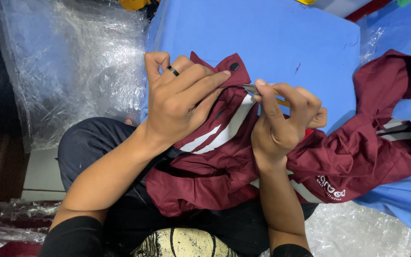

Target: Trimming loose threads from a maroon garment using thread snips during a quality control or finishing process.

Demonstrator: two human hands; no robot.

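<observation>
A maroon garment [353, 157] with white stripes lies across my lap and over a blue padded table [262, 33]. My left hand [179, 97], with a dark ring on one finger, pinches a flap of the garment that carries a black button [234, 66]. My right hand [284, 121] is closed around a small yellow-handled metal tool [250, 89], its tip pointing at the fabric right beside my left fingertips. The tool's handle is mostly hidden inside my fist.
Crumpled clear plastic sheeting [72, 62] is piled at the left and more plastic [357, 231] lies at the lower right. The blue table's edge runs along the left of the garment. My dark trousers [86, 143] are under the cloth.
</observation>
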